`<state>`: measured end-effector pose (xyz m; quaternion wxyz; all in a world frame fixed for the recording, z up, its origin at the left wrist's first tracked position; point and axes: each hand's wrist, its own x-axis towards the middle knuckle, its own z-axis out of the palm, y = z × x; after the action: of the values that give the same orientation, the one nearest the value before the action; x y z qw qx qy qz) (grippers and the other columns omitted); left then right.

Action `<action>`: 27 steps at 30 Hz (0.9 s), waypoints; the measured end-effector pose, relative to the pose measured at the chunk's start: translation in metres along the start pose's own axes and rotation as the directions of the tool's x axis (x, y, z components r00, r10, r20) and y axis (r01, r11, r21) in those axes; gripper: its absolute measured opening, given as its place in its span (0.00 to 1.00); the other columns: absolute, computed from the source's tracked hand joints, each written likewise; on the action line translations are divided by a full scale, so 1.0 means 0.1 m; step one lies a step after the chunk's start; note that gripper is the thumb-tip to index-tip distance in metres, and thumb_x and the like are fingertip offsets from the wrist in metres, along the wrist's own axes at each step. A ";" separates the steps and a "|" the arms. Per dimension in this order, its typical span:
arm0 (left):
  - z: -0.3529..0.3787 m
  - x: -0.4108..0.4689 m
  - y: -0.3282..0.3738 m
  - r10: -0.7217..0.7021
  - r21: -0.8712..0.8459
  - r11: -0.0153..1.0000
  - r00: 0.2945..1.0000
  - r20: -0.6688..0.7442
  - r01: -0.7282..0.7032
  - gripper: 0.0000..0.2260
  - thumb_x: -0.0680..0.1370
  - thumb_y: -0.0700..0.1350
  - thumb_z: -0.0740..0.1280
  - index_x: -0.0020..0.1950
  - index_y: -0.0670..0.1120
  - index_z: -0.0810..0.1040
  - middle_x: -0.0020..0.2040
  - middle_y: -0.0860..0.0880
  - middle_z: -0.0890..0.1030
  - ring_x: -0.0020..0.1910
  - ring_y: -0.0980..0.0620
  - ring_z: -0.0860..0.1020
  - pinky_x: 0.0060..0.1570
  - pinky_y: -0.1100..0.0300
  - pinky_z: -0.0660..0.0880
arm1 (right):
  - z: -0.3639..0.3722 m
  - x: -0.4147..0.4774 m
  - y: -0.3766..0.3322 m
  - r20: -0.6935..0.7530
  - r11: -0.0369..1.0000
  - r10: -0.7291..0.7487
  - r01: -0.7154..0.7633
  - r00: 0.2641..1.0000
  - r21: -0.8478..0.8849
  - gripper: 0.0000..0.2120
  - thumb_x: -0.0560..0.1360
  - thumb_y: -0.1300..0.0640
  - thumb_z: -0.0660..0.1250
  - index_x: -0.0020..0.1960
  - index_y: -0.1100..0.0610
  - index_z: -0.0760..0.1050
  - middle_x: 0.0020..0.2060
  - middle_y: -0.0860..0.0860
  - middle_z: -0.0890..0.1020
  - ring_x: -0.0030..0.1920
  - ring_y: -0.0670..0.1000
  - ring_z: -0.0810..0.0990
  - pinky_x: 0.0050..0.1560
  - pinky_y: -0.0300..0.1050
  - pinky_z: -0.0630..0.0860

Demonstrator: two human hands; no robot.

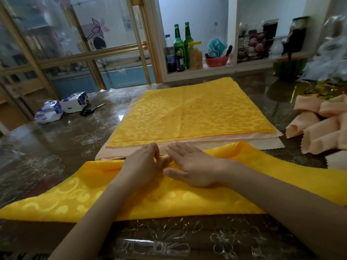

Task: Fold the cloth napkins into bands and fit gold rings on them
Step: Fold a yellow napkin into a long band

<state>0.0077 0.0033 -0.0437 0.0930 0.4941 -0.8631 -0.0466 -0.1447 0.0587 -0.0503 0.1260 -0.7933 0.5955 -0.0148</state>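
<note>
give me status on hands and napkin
Right hand flat on the yellow napkin, fingers straight. Left hand beside it on the folded edge, grip unclear. Stack of napkins right behind the fold.

We see soft, even indoor light, with pale glare streaking the glossy desk (47,147). Wide-angle bending curves the edges, and the shelf (216,70) and glass doors (112,25) behind look hazy and soft.

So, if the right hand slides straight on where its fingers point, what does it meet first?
Most likely the near edge of the peach napkins at the bottom of the stack, just beyond the fingertips. The right hand lies flat on the yellow napkin; depth is unclear.
</note>
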 end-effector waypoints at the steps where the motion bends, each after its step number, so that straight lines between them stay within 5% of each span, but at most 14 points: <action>1: 0.00 0.01 -0.01 -0.018 -0.056 0.998 1.000 0.002 0.018 0.12 0.77 0.58 0.61 0.49 0.51 0.67 0.42 0.57 0.70 0.42 0.55 0.70 0.38 0.60 0.66 | 0.01 -0.03 0.02 0.036 1.000 0.012 -0.012 0.999 -0.013 0.34 0.79 0.38 0.45 0.77 0.54 0.38 0.76 0.50 0.39 0.75 0.48 0.35 0.72 0.44 0.34; 4: -0.02 0.01 -0.10 -0.042 -0.225 0.973 0.998 0.046 0.051 0.07 0.78 0.52 0.64 0.48 0.51 0.69 0.41 0.56 0.71 0.38 0.59 0.68 0.35 0.65 0.65 | -0.03 -0.10 0.09 0.093 0.999 0.042 -0.045 0.995 0.029 0.32 0.79 0.38 0.43 0.77 0.50 0.37 0.76 0.48 0.38 0.75 0.47 0.35 0.71 0.43 0.33; 6: -0.04 -0.01 -0.17 -0.023 -0.324 0.945 0.999 0.031 0.031 0.04 0.77 0.48 0.66 0.49 0.53 0.71 0.44 0.54 0.72 0.40 0.57 0.69 0.38 0.66 0.67 | -0.11 -0.11 0.13 0.059 0.994 0.054 -0.059 0.997 0.093 0.28 0.81 0.42 0.45 0.77 0.52 0.49 0.77 0.49 0.48 0.76 0.49 0.45 0.74 0.43 0.42; 9: -0.04 -0.06 -0.20 0.016 -0.369 0.929 1.000 -0.014 -0.020 0.08 0.76 0.45 0.68 0.55 0.52 0.76 0.52 0.52 0.70 0.46 0.56 0.70 0.47 0.65 0.68 | -0.19 -0.14 0.15 -0.194 0.990 0.099 -0.077 0.976 0.114 0.16 0.82 0.52 0.55 0.65 0.55 0.73 0.65 0.53 0.73 0.65 0.53 0.70 0.65 0.49 0.66; 11: -0.04 -0.07 -0.19 0.035 -0.322 0.946 0.999 -0.036 -0.045 0.10 0.76 0.45 0.68 0.57 0.49 0.79 0.54 0.52 0.70 0.52 0.54 0.70 0.54 0.61 0.68 | -0.24 -0.17 0.16 -0.291 0.989 0.137 -0.117 0.947 0.087 0.12 0.79 0.55 0.60 0.58 0.55 0.78 0.57 0.51 0.77 0.58 0.53 0.75 0.58 0.50 0.71; 14: -0.06 -0.08 -0.16 0.031 -0.286 0.957 0.997 -0.077 -0.052 0.09 0.75 0.44 0.69 0.55 0.50 0.79 0.53 0.54 0.70 0.58 0.50 0.67 0.61 0.56 0.67 | -0.29 -0.22 0.17 -0.258 0.981 0.168 -0.134 0.951 0.142 0.10 0.76 0.56 0.64 0.56 0.55 0.78 0.53 0.50 0.79 0.54 0.50 0.75 0.56 0.48 0.73; 19: -0.10 -0.14 -0.15 0.114 -0.266 0.954 0.988 -0.107 -0.138 0.10 0.74 0.43 0.70 0.44 0.57 0.72 0.49 0.58 0.71 0.54 0.54 0.66 0.58 0.57 0.66 | -0.31 -0.24 0.11 -0.275 0.988 0.137 -0.110 0.952 0.113 0.07 0.72 0.60 0.65 0.50 0.53 0.75 0.45 0.47 0.74 0.49 0.49 0.73 0.46 0.43 0.71; 23: -0.09 -0.17 -0.13 0.143 -0.323 0.928 0.978 -0.152 -0.185 0.06 0.71 0.57 0.68 0.39 0.58 0.74 0.46 0.57 0.73 0.52 0.54 0.66 0.54 0.56 0.66 | -0.26 -0.26 -0.01 -0.266 0.997 0.049 -0.063 0.963 -0.045 0.09 0.71 0.63 0.64 0.44 0.51 0.66 0.47 0.49 0.73 0.47 0.51 0.72 0.40 0.43 0.64; 27: -0.06 -0.17 -0.07 0.141 -0.266 0.947 0.976 -0.166 -0.182 0.07 0.74 0.52 0.68 0.38 0.56 0.72 0.47 0.56 0.72 0.53 0.55 0.65 0.55 0.58 0.61 | -0.24 -0.27 -0.09 -0.206 0.990 -0.040 0.010 0.978 -0.143 0.10 0.72 0.64 0.62 0.45 0.52 0.64 0.51 0.50 0.74 0.49 0.51 0.72 0.42 0.44 0.67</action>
<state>0.0232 0.0140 -0.0414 0.2276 0.4057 -0.8764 -0.1243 -0.1486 0.0823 -0.0222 0.0065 -0.8018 0.5948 -0.0571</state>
